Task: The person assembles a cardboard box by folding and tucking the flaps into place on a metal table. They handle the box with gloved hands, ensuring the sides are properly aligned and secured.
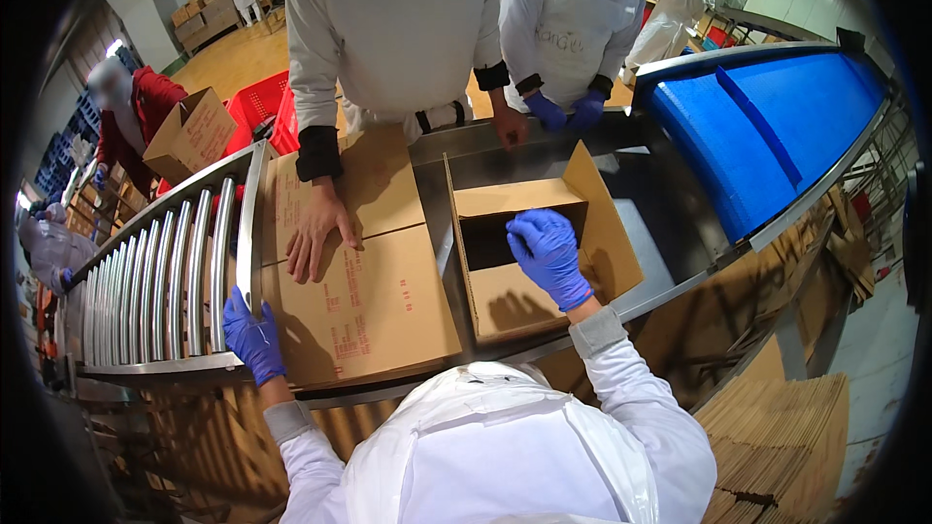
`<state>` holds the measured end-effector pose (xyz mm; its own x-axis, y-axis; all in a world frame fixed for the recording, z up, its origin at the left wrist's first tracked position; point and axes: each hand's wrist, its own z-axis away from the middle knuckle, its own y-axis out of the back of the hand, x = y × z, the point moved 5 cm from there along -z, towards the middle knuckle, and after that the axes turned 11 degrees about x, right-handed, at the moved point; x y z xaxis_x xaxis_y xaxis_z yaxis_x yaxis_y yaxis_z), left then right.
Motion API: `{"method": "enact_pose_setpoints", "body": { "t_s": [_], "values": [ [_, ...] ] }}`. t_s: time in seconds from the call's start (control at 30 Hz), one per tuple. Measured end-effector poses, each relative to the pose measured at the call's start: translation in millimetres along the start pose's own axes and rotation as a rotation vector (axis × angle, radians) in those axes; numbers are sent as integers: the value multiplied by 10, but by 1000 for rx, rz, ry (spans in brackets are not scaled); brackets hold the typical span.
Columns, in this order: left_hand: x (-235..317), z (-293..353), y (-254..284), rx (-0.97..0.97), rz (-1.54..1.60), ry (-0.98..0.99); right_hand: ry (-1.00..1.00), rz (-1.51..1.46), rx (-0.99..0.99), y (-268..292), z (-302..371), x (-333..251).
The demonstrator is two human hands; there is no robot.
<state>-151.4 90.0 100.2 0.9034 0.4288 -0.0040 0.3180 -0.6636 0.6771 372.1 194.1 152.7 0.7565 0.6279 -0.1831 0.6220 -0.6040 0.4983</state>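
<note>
My left hand (254, 340), in a blue-violet glove, rests with its thumb apart from its fingers at the metal end of the roller conveyor, by the near left side of a closed cardboard box (388, 286). A co-worker's bare hand (322, 231) lies flat on that box's top. Over an open cardboard box (607, 233) with raised flaps is my right hand (550, 257), gloved alike. Its fingers are curled closed, and whatever they may hold is hidden. The inside of the open box is dark and partly covered by my hand.
Metal rollers (160, 281) run off to the left. A blue cleated belt (767, 131) slopes in at the right. Two co-workers in white stand across the metal table. Flat cardboard sheets (782, 437) are stacked at lower right. Red crates (262, 107) stand behind the rollers.
</note>
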Motion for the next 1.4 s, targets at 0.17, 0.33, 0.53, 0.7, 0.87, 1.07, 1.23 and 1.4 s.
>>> {"method": "enact_pose_setpoints", "body": {
  "t_s": [0.17,0.33,0.53,0.7,0.87,1.07,1.23,1.4],
  "values": [
    [1183,-187,266,-12,925,169,-93,378,-226,-213,-124,288],
    [2737,-69,587,-204,1105,-137,-181,374,-529,-789,812,614],
    [3681,-19,669,-326,1239,-143,-154,25,-424,315,-193,104],
    [4123,53,584,-368,1269,-80,-421,591,-283,1602,-265,1275],
    [4405,177,552,-320,1371,46,-782,-437,-504,1062,424,1812],
    [4983,635,765,-484,622,-616,-69,-29,-744,140,777,1199],
    [5069,643,639,-776,678,-684,-184,-52,-791,49,798,1118],
    [5410,798,268,-776,341,-727,-15,346,-1107,-357,913,1173]
  ]
}}
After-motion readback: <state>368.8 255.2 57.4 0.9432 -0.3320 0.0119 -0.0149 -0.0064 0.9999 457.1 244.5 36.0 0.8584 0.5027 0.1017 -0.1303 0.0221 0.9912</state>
